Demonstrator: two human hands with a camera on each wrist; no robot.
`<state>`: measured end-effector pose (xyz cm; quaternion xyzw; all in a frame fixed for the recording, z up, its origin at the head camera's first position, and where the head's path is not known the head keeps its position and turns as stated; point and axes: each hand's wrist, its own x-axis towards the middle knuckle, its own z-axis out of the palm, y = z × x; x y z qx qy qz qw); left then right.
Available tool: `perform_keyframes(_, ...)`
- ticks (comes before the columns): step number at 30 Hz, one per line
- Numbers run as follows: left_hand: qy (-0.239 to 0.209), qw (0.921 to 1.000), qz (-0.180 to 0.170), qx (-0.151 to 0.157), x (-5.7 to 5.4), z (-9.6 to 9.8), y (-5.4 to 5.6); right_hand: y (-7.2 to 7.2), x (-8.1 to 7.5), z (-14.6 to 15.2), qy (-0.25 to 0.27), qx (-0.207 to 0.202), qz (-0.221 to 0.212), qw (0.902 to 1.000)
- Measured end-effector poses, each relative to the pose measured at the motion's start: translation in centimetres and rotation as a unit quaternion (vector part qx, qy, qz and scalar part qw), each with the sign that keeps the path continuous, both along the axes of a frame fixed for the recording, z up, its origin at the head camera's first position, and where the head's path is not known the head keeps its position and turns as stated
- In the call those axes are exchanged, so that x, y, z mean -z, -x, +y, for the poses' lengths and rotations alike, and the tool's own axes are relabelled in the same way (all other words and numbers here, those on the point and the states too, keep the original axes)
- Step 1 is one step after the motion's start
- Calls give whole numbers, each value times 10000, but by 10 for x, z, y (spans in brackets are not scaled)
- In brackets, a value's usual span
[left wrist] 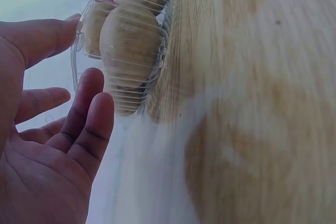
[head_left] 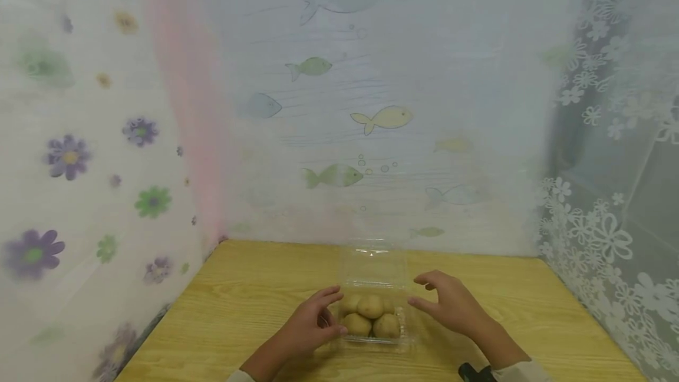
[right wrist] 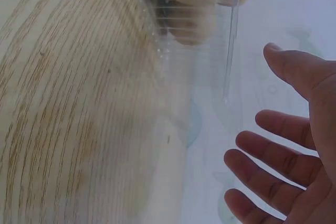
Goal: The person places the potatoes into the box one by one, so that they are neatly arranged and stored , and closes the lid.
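Observation:
A clear plastic clamshell box (head_left: 373, 341) stands on the table with its lid (head_left: 373, 264) raised at the back. Several potatoes (head_left: 371, 306) fill its base. My left hand (head_left: 307, 326) is at the box's left side, thumb tip right at the rim and the other fingers loosely bent beside the ribbed wall. The left wrist view shows the potatoes (left wrist: 131, 45) through that wall. Off the box's right side, my right hand (head_left: 451, 304) hovers with fingers spread and nothing held. In the right wrist view, a gap separates its thumb from the box edge (right wrist: 231, 40).
The wooden table (head_left: 254, 287) ends at a back sheet printed with fish (head_left: 382, 119). Flower-printed sheets (head_left: 69, 158) hang at the left and right sides. A black strap-like piece (head_left: 474, 372) shows by the right wrist at the front.

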<state>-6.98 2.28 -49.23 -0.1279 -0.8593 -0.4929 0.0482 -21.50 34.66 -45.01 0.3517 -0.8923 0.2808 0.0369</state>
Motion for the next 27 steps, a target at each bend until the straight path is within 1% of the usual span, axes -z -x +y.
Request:
perform_keyframes(4,79,10000,17,-43,1,-2,0,5,4,1,47,51,-107,9999)
perform_keyframes(7,172,9998,-22,-129,1,-5,3,8,6,0,134,56,-218,9997)
perform_keyframes(10,249,9992,-38,-320,0,-10,11,10,6,-3,287,86,-409,9987)
perform_keyframes(13,170,9979,-152,-611,-2,-12,21,13,7,-7,456,127,-649,9968)
perform_keyframes(16,-106,9953,-417,-872,-4,-11,33,15,8,-12,583,169,-885,9942)
perform_keyframes(18,-353,9927,-587,-990,-5,-10,40,16,9,-15,647,201,-1003,9926)
perform_keyframes(23,-1004,9842,-956,-1105,-7,-11,59,20,13,-24,702,352,-1165,9901)
perform_keyframes(25,-1140,9803,-1093,-1187,-8,-12,66,23,14,-28,668,403,-1228,9894)
perform_keyframes(27,-1160,9771,-1195,-1320,-9,-12,73,27,17,-30,665,440,-1336,9878)
